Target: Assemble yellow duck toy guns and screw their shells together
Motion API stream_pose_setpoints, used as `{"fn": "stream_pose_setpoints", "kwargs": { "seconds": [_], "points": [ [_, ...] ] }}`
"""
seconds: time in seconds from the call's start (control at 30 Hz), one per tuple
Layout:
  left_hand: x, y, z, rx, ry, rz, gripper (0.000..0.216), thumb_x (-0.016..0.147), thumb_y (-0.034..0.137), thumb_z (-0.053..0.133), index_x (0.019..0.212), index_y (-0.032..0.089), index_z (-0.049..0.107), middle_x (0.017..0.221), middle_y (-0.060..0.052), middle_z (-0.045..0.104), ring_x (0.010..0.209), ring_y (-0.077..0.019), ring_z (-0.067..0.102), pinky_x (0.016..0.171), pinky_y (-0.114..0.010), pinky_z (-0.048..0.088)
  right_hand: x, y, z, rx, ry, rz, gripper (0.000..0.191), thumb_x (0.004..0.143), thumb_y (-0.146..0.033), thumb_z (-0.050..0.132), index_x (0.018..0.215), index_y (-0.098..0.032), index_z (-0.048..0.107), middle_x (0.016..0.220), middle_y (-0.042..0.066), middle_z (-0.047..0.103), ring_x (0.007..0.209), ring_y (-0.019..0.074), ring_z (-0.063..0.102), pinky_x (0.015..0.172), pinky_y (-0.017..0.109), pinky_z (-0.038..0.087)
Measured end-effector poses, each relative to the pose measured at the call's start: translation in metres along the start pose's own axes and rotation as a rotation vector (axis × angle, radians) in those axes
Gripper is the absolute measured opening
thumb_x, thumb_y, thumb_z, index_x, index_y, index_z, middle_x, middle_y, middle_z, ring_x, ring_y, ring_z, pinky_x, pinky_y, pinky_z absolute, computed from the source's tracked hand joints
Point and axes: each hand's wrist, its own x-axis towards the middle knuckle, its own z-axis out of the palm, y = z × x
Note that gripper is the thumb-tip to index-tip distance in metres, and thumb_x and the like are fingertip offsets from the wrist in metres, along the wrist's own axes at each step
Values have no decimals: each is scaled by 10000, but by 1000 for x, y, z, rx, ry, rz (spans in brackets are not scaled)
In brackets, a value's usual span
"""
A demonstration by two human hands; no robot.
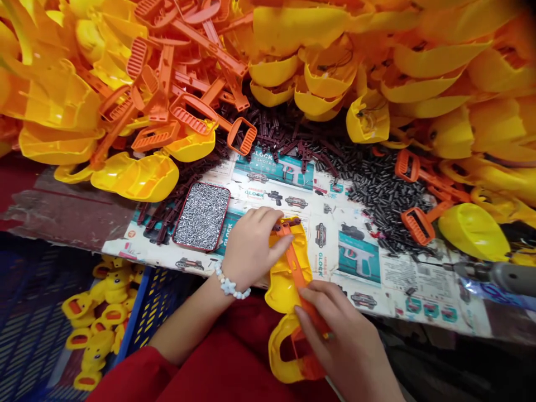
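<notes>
A yellow plastic toy shell (282,283) lies hollow side up at the table's front edge, its looped handle reaching over my lap. Inside it runs a long orange plastic piece (293,257). My left hand (254,240), wearing a beaded bracelet, is closed around the shell's far end, thumb on the orange piece. Beside those fingers a small dark brown part (291,221) sits across the shell's tip. With thumb and fingers, my right hand (343,329) grips the orange piece near its handle end; its palm side is hidden.
A red-rimmed tray of small metal screws or pins (201,216) stands left. Dark brown parts (268,131) and small black cylinders (383,187) lie behind. Yellow shells (322,78) and orange handles (167,84) are heaped beyond. A grey power screwdriver (502,276) lies right; a blue crate (140,312) stands lower left.
</notes>
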Motion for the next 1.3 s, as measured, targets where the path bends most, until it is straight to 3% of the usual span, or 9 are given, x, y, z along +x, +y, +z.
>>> {"fn": "stream_pose_setpoints", "kwargs": {
  "seconds": [0.17, 0.23, 0.37, 0.53, 0.7, 0.83, 1.1, 1.2, 1.3],
  "points": [
    [-2, -6, 1, -48, 7, 7, 225, 859, 275, 558, 1036, 135, 552, 1010, -92, 641, 946, -234, 591, 838, -391, 504, -2, -4, -6, 261, -4, 115, 113, 943, -198, 445, 1013, -195, 533, 1046, 33, 537, 843, 115, 586, 544, 158, 475],
    [-2, -5, 1, -36, 9, 23, 221, 860, 267, 552, 1033, 130, 557, 1008, -96, 640, 950, -239, 588, 841, -394, 502, -3, -4, -4, 220, 14, 80, 121, 949, -191, 420, 1009, -190, 526, 1059, 35, 533, 847, 117, 586, 555, 168, 476],
    [-1, 1, 1, -12, -11, 24, 214, 843, 260, 575, 1004, 119, 581, 975, -95, 638, 922, -249, 589, 819, -396, 505, -4, -7, 2, 15, 17, -11, 163, 987, -196, 358, 981, -176, 520, 1022, 43, 536, 876, 169, 560, 719, 260, 478],
    [-2, 5, 1, -41, -61, -20, 162, 842, 242, 566, 954, 130, 598, 930, -81, 633, 890, -229, 598, 780, -362, 509, -8, -15, 7, 155, -31, -15, 206, 1011, -199, 342, 876, -158, 492, 902, 41, 508, 790, 142, 533, 652, 214, 436],
    [-11, 6, -8, -49, -248, 72, 171, 850, 275, 530, 935, 151, 608, 905, -65, 630, 818, -206, 611, 703, -326, 503, -21, -17, 14, 147, -162, -108, 359, 1040, -176, 268, 746, -148, 471, 708, 22, 444, 614, 137, 441, 540, 230, 319],
    [-16, 7, -13, -14, -356, 161, 205, 859, 299, 496, 963, 156, 602, 895, -59, 646, 806, -207, 623, 679, -321, 497, -30, -15, 18, 94, -149, -213, 386, 1027, -117, 247, 718, -138, 478, 705, 34, 455, 604, 156, 395, 553, 273, 262],
    [-26, 10, -13, 62, -359, 209, 256, 841, 391, 523, 939, 168, 599, 833, -49, 648, 737, -202, 616, 637, -306, 482, -32, -24, 24, -16, -168, -307, 556, 994, -58, 84, 700, -127, 550, 695, 65, 482, 609, 190, 398, 563, 305, 268],
    [-30, 4, -13, -9, -305, 218, 273, 876, 399, 499, 972, 163, 598, 892, -61, 665, 781, -203, 633, 663, -309, 497, -27, -24, 17, 4, -159, -331, 513, 1023, -99, 150, 683, -139, 532, 663, 41, 474, 580, 167, 405, 543, 287, 261],
    [-26, -4, -11, -85, -186, 158, 289, 916, 395, 462, 947, 150, 612, 874, -66, 676, 801, -200, 643, 692, -312, 513, -7, -5, 0, 8, -107, -320, 406, 1046, -184, 249, 774, -160, 550, 727, 9, 527, 626, 135, 467, 583, 256, 320]
  ]
}}
